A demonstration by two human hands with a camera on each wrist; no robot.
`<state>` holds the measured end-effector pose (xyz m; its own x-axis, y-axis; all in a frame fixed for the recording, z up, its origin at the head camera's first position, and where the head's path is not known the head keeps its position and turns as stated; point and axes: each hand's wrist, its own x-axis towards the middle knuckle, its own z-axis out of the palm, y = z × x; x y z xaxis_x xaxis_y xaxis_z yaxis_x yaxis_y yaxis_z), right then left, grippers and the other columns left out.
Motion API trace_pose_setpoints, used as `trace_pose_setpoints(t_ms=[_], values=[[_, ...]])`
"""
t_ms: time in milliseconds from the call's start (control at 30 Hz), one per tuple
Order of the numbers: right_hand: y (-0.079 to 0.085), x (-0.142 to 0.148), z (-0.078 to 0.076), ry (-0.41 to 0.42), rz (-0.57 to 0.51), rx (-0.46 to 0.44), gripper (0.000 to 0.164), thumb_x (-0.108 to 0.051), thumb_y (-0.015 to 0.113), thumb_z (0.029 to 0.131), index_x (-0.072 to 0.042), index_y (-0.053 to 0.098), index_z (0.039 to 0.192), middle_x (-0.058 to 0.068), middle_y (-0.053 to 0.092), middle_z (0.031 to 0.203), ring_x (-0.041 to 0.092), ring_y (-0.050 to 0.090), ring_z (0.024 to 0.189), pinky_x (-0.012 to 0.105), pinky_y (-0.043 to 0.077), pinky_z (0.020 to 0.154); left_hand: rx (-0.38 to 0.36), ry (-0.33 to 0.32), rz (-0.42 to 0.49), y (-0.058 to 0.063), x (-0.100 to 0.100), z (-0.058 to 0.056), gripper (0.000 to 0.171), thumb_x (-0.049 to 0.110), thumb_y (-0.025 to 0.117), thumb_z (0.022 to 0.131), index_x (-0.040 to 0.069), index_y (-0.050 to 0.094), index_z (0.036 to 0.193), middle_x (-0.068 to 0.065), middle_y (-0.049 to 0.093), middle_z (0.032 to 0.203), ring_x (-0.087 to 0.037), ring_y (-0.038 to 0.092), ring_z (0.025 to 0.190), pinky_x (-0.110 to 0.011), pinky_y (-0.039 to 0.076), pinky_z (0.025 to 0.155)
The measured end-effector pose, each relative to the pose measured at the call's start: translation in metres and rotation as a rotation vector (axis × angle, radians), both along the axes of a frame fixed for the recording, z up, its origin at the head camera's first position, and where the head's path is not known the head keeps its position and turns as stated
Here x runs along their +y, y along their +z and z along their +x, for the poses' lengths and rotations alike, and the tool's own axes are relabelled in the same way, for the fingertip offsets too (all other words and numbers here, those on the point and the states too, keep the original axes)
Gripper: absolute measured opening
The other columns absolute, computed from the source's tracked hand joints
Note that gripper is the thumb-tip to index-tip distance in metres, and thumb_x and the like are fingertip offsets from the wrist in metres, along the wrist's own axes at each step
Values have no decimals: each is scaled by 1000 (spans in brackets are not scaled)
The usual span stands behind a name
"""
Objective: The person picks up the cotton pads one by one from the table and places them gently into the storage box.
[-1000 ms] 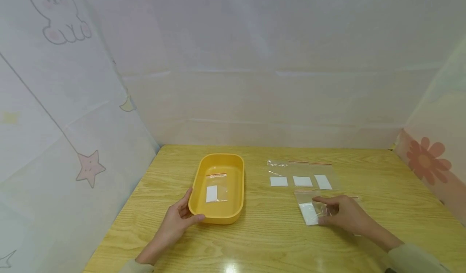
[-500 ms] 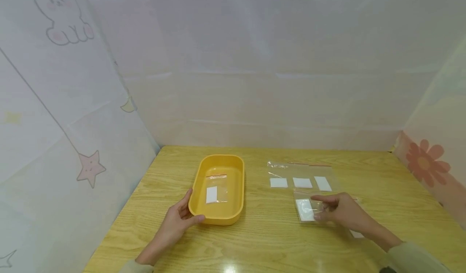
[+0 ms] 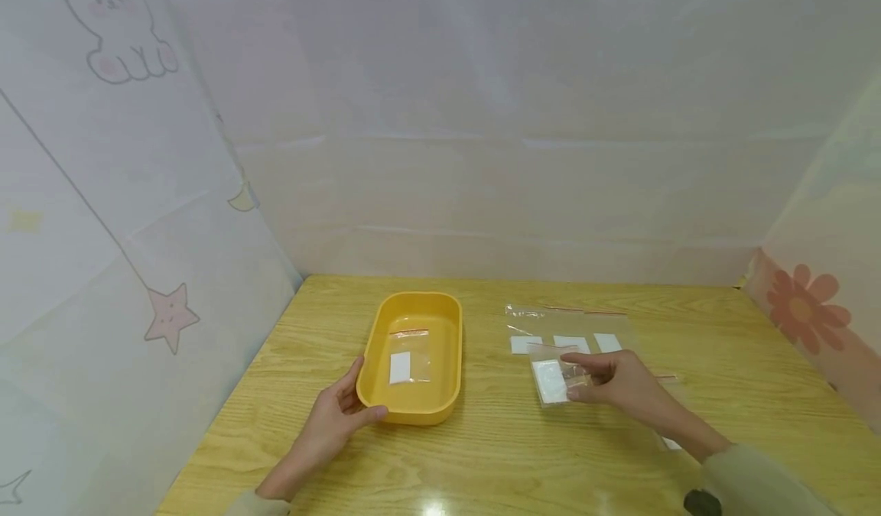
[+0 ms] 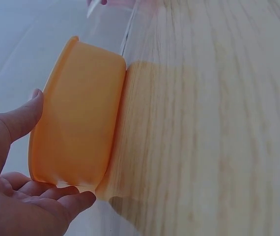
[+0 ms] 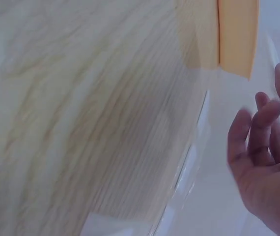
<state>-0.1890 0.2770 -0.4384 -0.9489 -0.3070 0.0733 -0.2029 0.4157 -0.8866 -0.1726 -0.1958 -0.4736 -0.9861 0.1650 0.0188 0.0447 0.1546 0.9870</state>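
My left hand [image 3: 332, 422] holds the near left corner of a yellow plastic tray [image 3: 447, 367], thumb at the rim and fingers against the side; the left wrist view shows this grip on the tray wall [image 4: 81, 118]. Inside the tray lies a clear zip bag [image 3: 400, 368] with a white card-like piece in it. Between thumb and index finger, my right hand [image 3: 626, 387] pinches another such zip bag [image 3: 550, 382] by its right side, above the wooden table. The right wrist view shows the hand [image 5: 267, 152] with curled fingers, but the bag is hidden there.
Behind the held bag, three clear zip bags with white pieces [image 3: 526, 345] lie in an overlapping row. One more bag's white piece [image 3: 671, 444] shows beside the right forearm. Paper-like walls with printed drawings [image 3: 440, 195] stand at the table's back and sides.
My right hand has lifted the zip bag off the table and carried it left and slightly away, uncovering part of the bag beneath the forearm. The left hand and the tray have not moved.
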Motion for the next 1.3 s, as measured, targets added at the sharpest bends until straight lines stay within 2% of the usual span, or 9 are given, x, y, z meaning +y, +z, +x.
trace_pose_setpoints(t_ms=[67,133,300,400,600,700,967,1200,1300], values=[[2,-5,-2,3,-24,-15,57,-14,86,90,-1,66,142,9,66,100,11,39,70,25,42,58,0,0,0,0,0,0,96,5,83,92,4,22,167,-18,28,169,-38,45,145,-34,47,110],[4,-10,-3,-2,-35,-24,59,-15,86,90,-3,66,143,11,64,110,15,41,78,26,44,63,0,1,-1,0,0,0,97,5,83,92,4,22,167,-18,28,169,-38,45,145,-34,47,110],[10,-25,-9,33,-96,-53,62,-15,86,90,-3,62,147,13,69,111,14,55,94,24,50,73,-5,4,-3,0,0,0,97,5,83,92,3,22,167,-19,28,168,-38,46,144,-34,48,109],[14,-36,-13,48,-125,-73,62,-15,85,91,-1,61,147,17,70,133,12,60,103,24,53,80,-8,-1,-2,1,0,0,97,6,83,93,3,21,167,-19,28,168,-38,46,144,-34,48,109],[28,-72,-24,26,-136,-73,64,-14,89,87,-2,64,145,16,70,134,15,51,71,27,54,65,-3,-11,-8,1,-1,0,96,6,82,93,3,20,167,-17,27,169,-37,44,146,-34,46,110],[36,-94,-30,32,-136,-58,63,-12,89,87,-1,64,144,16,71,133,16,56,65,28,58,65,-2,-13,-6,1,-1,0,96,5,81,93,3,19,167,-18,27,169,-37,44,146,-33,46,110],[51,-154,-46,55,-107,-55,62,-10,90,85,-2,66,142,13,73,129,19,62,63,29,56,62,4,-13,1,0,-1,0,99,8,84,92,1,19,167,-17,27,169,-36,47,144,-31,48,109],[45,-201,-60,29,-55,-101,62,-6,92,81,0,68,139,9,76,123,14,61,59,35,61,65,3,-29,33,0,-1,0,96,3,81,93,1,18,167,-19,27,168,-39,44,145,-34,47,110],[43,-218,-62,7,-43,-138,63,-5,93,80,0,69,138,8,76,122,13,58,57,32,59,63,3,-35,44,0,-2,0,95,1,79,94,1,18,167,-20,27,168,-39,43,145,-35,47,110]])
